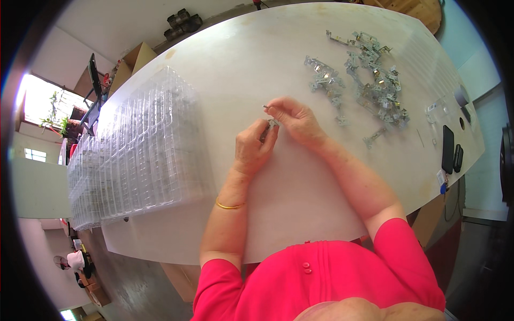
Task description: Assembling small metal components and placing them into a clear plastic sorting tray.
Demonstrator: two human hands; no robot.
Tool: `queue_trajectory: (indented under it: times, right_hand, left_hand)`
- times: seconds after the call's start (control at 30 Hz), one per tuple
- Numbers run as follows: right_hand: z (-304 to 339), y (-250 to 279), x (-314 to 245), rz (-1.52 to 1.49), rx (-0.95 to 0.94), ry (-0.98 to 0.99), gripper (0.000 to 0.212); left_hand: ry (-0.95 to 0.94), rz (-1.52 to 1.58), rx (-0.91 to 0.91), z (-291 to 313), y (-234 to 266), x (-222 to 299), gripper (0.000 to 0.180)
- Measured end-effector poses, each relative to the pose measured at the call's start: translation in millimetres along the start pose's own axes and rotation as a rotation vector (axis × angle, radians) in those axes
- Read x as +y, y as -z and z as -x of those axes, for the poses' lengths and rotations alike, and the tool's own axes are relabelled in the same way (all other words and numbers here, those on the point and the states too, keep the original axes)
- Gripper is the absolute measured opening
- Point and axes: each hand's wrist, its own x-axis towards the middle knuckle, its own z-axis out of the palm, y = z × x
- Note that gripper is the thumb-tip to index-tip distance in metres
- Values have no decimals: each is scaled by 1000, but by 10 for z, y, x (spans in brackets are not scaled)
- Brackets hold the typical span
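Observation:
Both my hands meet over the middle of the white table (230, 69). My left hand (254, 148) and my right hand (293, 119) pinch one small grey metal part (269, 123) between their fingertips; a short end of it sticks out to the left of my right fingers. A loose heap of similar grey metal parts with brass bits (375, 80) lies on the table to the far right of my hands. A gold bangle (229, 206) circles my left wrist.
Stacks of clear plastic compartment trays (134, 150) fill the table's left side. A black phone (447, 148), a smaller dark object and a grey tape roll (460, 96) lie near the right edge. Cardboard boxes (134, 59) stand beyond the far left edge.

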Motion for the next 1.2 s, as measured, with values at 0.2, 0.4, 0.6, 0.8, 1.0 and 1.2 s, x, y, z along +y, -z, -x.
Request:
queue_trajectory:
  times: [0.2, 0.4, 0.6, 0.8, 1.0, 1.2]
  right_hand:
    - [-7, 44, -36, -16, -51, -132, 13]
    - [-6, 63, -100, 38, 35, -110, 13]
    - [-71, 106, -109, -28, 123, -85, 12]
    - [-89, 118, 50, 116, 231, 74, 11]
    - [9, 31, -50, 415, 236, 139, 10]
    - [45, -34, -120, 538, 205, 181, 8]
  left_hand:
    - [44, -73, 83, 0, 25, -42, 13]
    - [44, 25, 101, -16, 33, 3, 12]
    - [274, 215, -40, -5, 180, -94, 20]
    - [322, 252, -61, 1, 79, -172, 22]
    - [367, 277, 126, -12, 26, -171, 23]
    - [277, 183, 168, -14, -15, -187, 23]
